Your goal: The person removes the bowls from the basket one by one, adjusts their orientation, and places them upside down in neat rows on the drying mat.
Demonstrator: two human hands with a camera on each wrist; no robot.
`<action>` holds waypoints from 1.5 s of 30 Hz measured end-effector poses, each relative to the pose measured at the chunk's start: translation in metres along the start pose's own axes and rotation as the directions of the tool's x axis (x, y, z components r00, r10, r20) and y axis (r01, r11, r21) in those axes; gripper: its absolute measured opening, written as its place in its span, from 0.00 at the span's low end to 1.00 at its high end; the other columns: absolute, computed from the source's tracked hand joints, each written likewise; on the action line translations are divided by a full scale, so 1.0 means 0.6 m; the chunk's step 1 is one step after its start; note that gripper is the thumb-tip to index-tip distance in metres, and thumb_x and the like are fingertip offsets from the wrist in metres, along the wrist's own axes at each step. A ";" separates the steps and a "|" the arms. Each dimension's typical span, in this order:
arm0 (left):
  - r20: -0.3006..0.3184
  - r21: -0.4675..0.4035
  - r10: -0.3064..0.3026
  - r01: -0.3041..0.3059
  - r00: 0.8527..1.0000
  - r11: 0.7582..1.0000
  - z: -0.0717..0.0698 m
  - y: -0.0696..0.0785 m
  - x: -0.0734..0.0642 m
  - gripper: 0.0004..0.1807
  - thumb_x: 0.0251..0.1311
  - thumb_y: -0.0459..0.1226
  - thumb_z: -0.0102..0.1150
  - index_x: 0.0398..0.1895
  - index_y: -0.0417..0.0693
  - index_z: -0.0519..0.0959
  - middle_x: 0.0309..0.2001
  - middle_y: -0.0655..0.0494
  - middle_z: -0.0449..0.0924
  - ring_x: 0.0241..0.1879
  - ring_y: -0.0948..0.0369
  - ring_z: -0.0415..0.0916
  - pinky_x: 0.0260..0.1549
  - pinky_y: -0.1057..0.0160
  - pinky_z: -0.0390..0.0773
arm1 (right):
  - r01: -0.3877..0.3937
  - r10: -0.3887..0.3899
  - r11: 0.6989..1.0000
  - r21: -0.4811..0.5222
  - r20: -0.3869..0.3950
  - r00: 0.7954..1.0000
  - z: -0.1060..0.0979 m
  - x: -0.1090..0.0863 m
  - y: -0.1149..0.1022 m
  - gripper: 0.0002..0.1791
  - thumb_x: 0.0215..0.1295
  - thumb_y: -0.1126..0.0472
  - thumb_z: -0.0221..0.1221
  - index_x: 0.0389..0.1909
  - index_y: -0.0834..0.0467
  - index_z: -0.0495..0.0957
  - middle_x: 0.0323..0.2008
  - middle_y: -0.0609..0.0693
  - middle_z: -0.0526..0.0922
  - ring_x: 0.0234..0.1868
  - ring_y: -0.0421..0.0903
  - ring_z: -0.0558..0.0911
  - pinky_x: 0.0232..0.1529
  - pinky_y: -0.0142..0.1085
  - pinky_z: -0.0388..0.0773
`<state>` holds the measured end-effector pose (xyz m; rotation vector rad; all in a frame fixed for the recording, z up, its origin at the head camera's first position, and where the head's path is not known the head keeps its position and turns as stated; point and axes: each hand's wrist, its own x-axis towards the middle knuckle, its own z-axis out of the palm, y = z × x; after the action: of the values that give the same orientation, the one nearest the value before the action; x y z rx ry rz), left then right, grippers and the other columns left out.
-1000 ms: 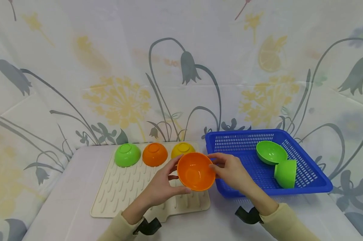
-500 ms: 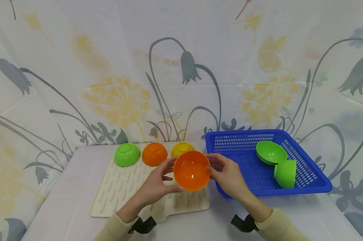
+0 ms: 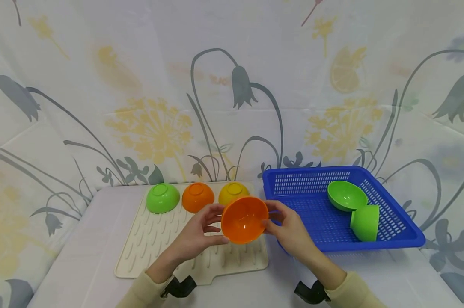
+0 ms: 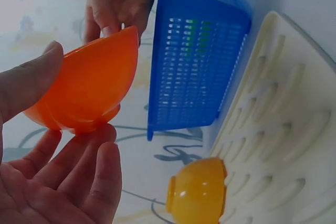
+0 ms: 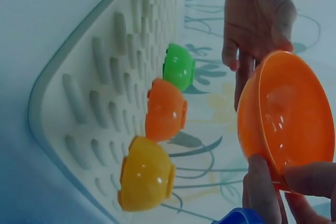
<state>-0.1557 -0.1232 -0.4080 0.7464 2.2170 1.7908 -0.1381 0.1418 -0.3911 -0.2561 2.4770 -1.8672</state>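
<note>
An orange bowl (image 3: 244, 220) is held up above the front of the drying mat (image 3: 159, 252), its inside tilted toward the head camera. My right hand (image 3: 293, 229) pinches its rim, thumb inside and fingers against the outer wall, as the right wrist view shows. From the other side my left hand (image 3: 195, 235) holds the bowl, thumb (image 4: 39, 80) by the rim and fingers under the base. Behind it on the mat, upside down in a row, sit a green bowl (image 3: 162, 199), a second orange bowl (image 3: 197, 198) and a yellow bowl (image 3: 232, 191).
To the right stands a blue plastic basket (image 3: 293, 203) with perforated walls. Inside, one green bowl (image 3: 346, 194) lies open side up and another green bowl (image 3: 366, 222) lies on its side. A flower-patterned curtain (image 3: 224, 128) hangs behind the table.
Both hands have shifted slightly left with the orange bowl and turned it a little, so its rim now tilts. The other bowls and the basket stay put.
</note>
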 end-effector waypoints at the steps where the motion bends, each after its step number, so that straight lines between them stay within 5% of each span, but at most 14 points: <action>1: 0.000 0.010 0.008 -0.008 1.000 1.000 0.000 0.001 -0.001 0.35 0.56 0.35 0.73 0.66 0.44 0.68 0.62 0.48 0.74 0.61 0.50 0.73 0.54 0.53 0.79 | -0.004 0.004 1.000 -0.005 0.001 1.000 0.000 0.000 0.000 0.24 0.65 0.71 0.62 0.62 0.59 0.74 0.56 0.55 0.78 0.53 0.54 0.81 0.44 0.40 0.84; 7: -0.012 0.087 0.048 -0.047 0.999 0.995 -0.004 0.007 -0.005 0.34 0.57 0.37 0.72 0.66 0.48 0.69 0.61 0.53 0.75 0.61 0.52 0.72 0.52 0.57 0.79 | -0.040 0.040 0.999 -0.013 0.027 0.999 -0.001 0.001 -0.003 0.25 0.66 0.65 0.64 0.63 0.60 0.73 0.58 0.56 0.78 0.57 0.55 0.80 0.54 0.47 0.79; 13: -0.026 0.157 0.096 -0.091 0.995 0.983 -0.007 0.014 -0.007 0.34 0.57 0.36 0.72 0.67 0.51 0.70 0.61 0.55 0.75 0.60 0.53 0.70 0.50 0.49 0.80 | -0.087 0.081 0.995 0.042 0.117 0.990 -0.007 0.001 -0.005 0.30 0.69 0.56 0.62 0.68 0.61 0.69 0.61 0.57 0.77 0.61 0.55 0.77 0.63 0.54 0.71; 20: 0.025 0.271 0.190 -0.189 0.982 0.944 -0.006 0.025 -0.003 0.37 0.55 0.29 0.71 0.68 0.56 0.70 0.65 0.60 0.71 0.62 0.57 0.69 0.49 0.51 0.81 | -0.061 0.030 0.991 0.116 0.258 0.966 -0.020 0.002 -0.012 0.32 0.77 0.49 0.50 0.73 0.62 0.60 0.68 0.61 0.67 0.66 0.58 0.72 0.64 0.48 0.70; 28: 0.072 0.292 0.229 -0.240 0.971 0.926 -0.002 0.031 -0.006 0.36 0.55 0.27 0.71 0.68 0.54 0.72 0.68 0.56 0.69 0.62 0.53 0.70 0.48 0.58 0.80 | -0.118 0.116 0.993 -0.003 0.229 0.967 -0.016 0.001 -0.017 0.34 0.72 0.46 0.57 0.72 0.59 0.65 0.68 0.59 0.69 0.65 0.59 0.72 0.66 0.59 0.64; 35: 0.018 0.262 0.133 -0.133 0.991 0.956 -0.006 0.021 -0.004 0.37 0.55 0.32 0.72 0.70 0.53 0.70 0.67 0.55 0.72 0.62 0.51 0.71 0.50 0.49 0.80 | -0.097 0.081 0.993 0.062 0.228 0.970 -0.016 0.001 -0.012 0.34 0.69 0.50 0.62 0.71 0.61 0.66 0.67 0.60 0.70 0.65 0.58 0.74 0.65 0.54 0.69; 40: -0.014 0.202 0.027 -0.023 1.000 0.979 -0.011 0.014 -0.005 0.34 0.58 0.37 0.72 0.68 0.46 0.73 0.62 0.52 0.77 0.58 0.52 0.76 0.46 0.57 0.82 | -0.067 0.028 0.985 0.160 0.232 0.972 -0.014 -0.001 -0.007 0.34 0.68 0.55 0.63 0.71 0.63 0.64 0.67 0.62 0.70 0.64 0.57 0.74 0.62 0.48 0.73; 45: -0.009 0.129 -0.017 0.018 1.000 0.992 -0.017 0.012 -0.009 0.32 0.59 0.35 0.70 0.68 0.45 0.73 0.59 0.50 0.79 0.56 0.53 0.79 0.42 0.62 0.84 | -0.059 0.012 0.972 0.229 0.200 0.980 -0.002 -0.007 -0.006 0.36 0.64 0.59 0.67 0.71 0.62 0.65 0.68 0.63 0.68 0.67 0.58 0.72 0.59 0.43 0.75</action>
<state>-0.1541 -0.1335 -0.3995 0.7433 2.3554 1.6584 -0.1334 0.1426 -0.3878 -0.3657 2.0988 -1.9881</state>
